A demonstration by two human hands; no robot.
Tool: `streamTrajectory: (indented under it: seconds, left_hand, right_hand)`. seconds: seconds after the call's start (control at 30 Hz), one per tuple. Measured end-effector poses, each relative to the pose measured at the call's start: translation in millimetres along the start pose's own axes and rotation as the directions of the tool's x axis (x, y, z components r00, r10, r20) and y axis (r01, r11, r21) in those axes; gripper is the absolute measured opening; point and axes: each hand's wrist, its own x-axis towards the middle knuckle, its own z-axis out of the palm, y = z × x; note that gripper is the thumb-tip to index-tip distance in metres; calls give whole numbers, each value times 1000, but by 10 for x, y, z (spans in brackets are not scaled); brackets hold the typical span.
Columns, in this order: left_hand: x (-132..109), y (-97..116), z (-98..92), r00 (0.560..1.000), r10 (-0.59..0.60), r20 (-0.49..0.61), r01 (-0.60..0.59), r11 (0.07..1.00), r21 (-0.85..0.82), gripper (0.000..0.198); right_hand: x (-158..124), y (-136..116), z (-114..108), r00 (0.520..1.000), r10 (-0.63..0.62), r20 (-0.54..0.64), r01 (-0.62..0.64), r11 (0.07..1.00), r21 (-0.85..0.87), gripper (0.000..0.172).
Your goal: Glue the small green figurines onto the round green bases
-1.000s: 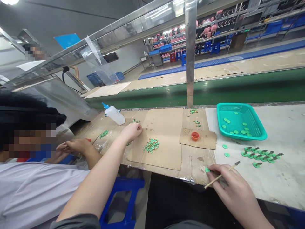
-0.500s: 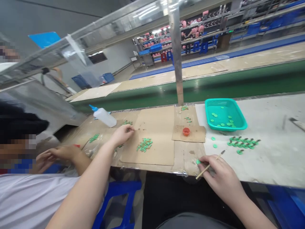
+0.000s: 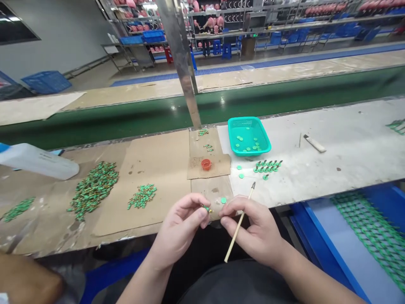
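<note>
My left hand is closed, pinching a small green and yellow piece between thumb and fingertips. Close beside it, my right hand grips a thin wooden brush, slanted across the fingers with its dark tip pointing up and away. A flat green disc lies on the table just beyond the right fingertips. Further off, a small red cup sits on a piece of cardboard. Left of my hands is a small heap of green and brown pieces on a cardboard sheet.
A larger heap and a white bottle lie at left. The turquoise basket holds several green discs. Discs with upright dark pieces stand right of it. A metal post rises behind; a co-worker's arm shows lower left.
My left hand has come from the heaps to in front of me, now with a small piece. My right hand, still with the brush, has left the disc. The view has swung right.
</note>
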Motion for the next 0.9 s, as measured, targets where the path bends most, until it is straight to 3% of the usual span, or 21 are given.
streamTrajectory:
  seconds: [0.2,0.37,0.73,0.9]
  left_hand:
    - [-35,-39,112,999,-15,-41,13,999,-51,48]
    - [-52,-62,185,995,-23,-92,20,999,-35,50]
    - [-58,-49,341,985,8,-171,0,999,47,57]
    - [-64,-65,375,983,21,-183,-9,998,67,47]
  right_hand:
    - [11,-62,-52,995,-89,-47,86,994,-64,13]
    - [23,-25,-72,983,-171,-62,164,981,-106,13]
    - [13,48,-48,975,-194,-105,178,973,-147,18]
    - [19,72,-66,970,-196,-141,180,976,-121,17]
